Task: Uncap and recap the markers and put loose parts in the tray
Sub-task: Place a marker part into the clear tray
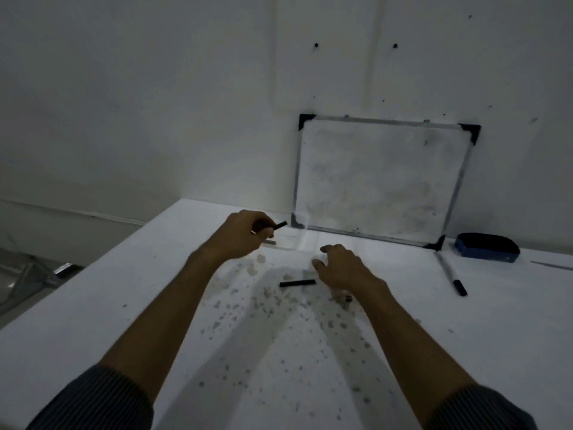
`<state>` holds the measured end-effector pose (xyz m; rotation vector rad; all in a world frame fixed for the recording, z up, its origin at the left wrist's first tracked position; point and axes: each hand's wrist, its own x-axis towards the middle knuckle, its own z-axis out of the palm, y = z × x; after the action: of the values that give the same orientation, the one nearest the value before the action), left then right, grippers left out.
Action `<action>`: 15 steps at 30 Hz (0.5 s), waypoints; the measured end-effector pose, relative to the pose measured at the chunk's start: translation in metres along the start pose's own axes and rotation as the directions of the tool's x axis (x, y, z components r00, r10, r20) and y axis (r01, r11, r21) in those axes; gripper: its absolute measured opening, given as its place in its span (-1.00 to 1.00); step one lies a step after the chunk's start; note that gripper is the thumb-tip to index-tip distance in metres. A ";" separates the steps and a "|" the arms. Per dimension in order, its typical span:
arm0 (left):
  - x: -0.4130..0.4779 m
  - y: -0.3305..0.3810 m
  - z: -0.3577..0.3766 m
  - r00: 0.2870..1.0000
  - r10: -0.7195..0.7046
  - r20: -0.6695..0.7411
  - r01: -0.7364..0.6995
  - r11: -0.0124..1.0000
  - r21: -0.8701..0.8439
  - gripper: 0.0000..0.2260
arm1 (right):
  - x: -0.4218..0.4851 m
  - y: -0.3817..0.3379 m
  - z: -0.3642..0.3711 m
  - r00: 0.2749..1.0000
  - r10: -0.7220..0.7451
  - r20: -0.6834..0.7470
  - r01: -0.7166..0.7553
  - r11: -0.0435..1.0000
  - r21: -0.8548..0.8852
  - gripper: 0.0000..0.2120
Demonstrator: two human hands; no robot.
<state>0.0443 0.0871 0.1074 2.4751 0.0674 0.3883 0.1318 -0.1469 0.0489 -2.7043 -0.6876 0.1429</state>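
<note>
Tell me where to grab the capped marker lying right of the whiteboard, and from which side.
Grip the marker mid-barrel, on the pale shaft above its black cap, pinching across its width from straight overhead. It lies flat on the table with bare surface either side; the right hand looks nearest.

No readable text anywhere tbh. The whiteboard (378, 178) only has smudges, no writing, and the marker (451, 274) and blue eraser (486, 247) are too dark/blurry to make out any label or brand.
</note>
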 end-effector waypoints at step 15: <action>0.155 -0.059 0.048 0.948 -0.106 0.299 -0.019 0.922 0.387 -0.81 | 0.059 0.023 0.018 0.990 -0.023 0.138 0.024 1.000 -0.010 -0.27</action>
<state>0.2093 0.1284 0.0759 2.8884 0.0729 -0.0559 0.1903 -0.1319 0.0235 -2.7151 -0.7618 0.3243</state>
